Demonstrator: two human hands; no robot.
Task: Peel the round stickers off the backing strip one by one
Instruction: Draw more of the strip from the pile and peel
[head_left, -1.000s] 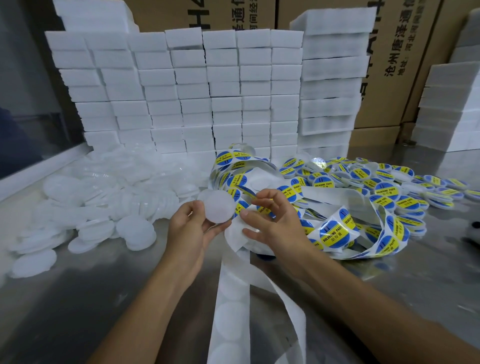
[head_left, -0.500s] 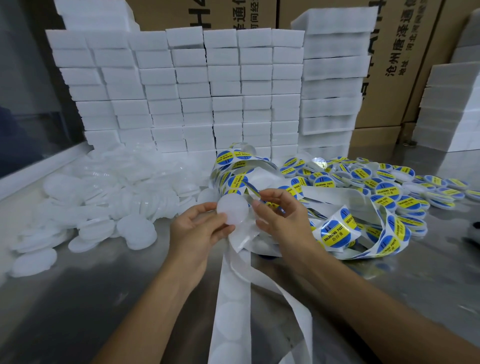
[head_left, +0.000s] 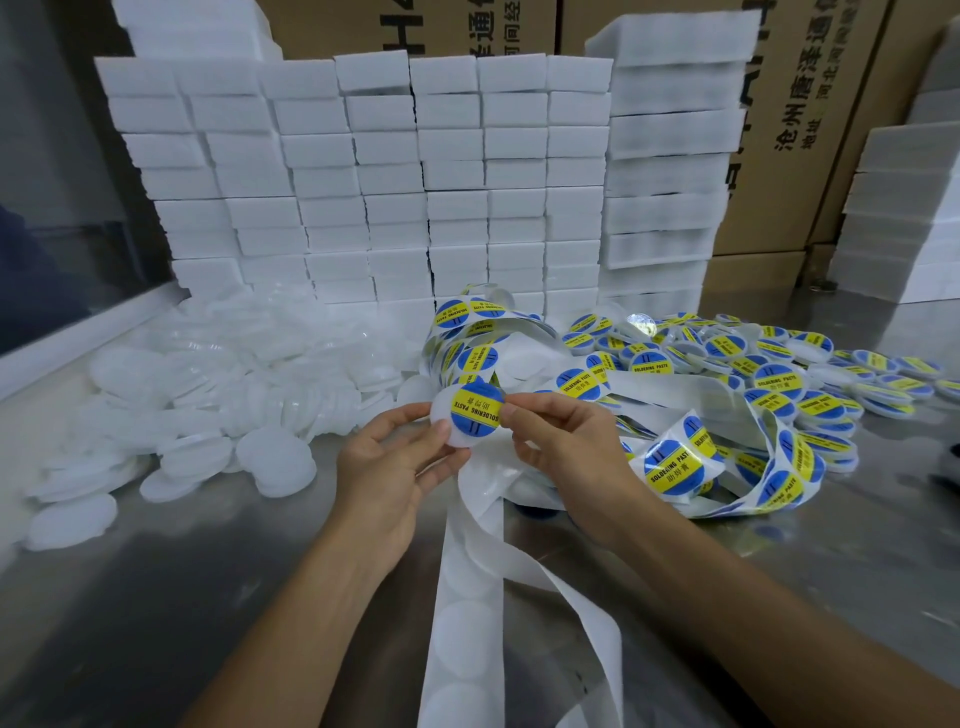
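Packing workshop or warehouse bench, steel worktable (head_left: 156, 597) held heaps of white plastic lids (head_left: 249, 374), stacked white foam blocks (head_left: 395, 171) rose behind the table, printed cardboard cartons (head_left: 810, 104) stood behind those, labelled lids (head_left: 779, 364) piled at the table's right.

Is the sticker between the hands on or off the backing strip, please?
Off: the sticker lies on a white disc, pinched by the right hand, above the strip.

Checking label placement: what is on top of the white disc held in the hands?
A round blue and yellow sticker reading SOLDERING PASTE covers most of the white disc, held between the left hand and right hand. The disc's face beneath it is hidden.
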